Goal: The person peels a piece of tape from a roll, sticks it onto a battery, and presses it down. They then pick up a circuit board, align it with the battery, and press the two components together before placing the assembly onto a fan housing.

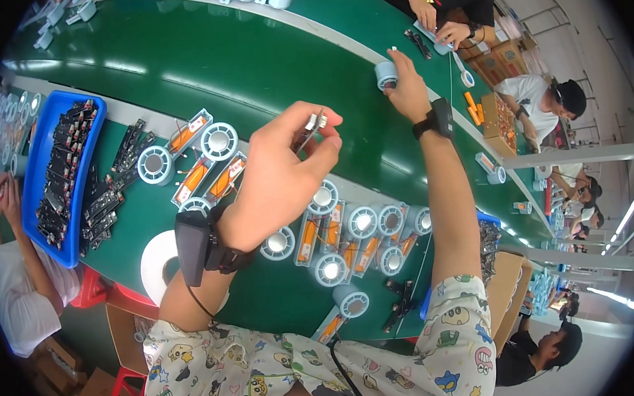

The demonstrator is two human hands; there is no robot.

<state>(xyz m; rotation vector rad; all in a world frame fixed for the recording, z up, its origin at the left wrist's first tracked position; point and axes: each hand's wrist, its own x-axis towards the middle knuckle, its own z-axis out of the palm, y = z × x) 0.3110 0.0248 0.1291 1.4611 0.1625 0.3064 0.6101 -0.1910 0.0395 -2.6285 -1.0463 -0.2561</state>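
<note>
My left hand is raised over the green worktable, thumb and fingers pinching a small part with white, connector-like blocks. Most of that part is hidden by the fingers. My right hand reaches out over the green conveyor belt and grips a light-blue handheld fan housing by its round head. Below my hands lie several open fan housings with round heads, orange batteries and wires. More of these housings lie left of my left hand.
A blue tray of black circuit boards stands at the left, with loose boards beside it. A white tape roll sits near my left forearm. Across the belt, a co-worker's hands handle a part. Orange pieces lie near a cardboard box.
</note>
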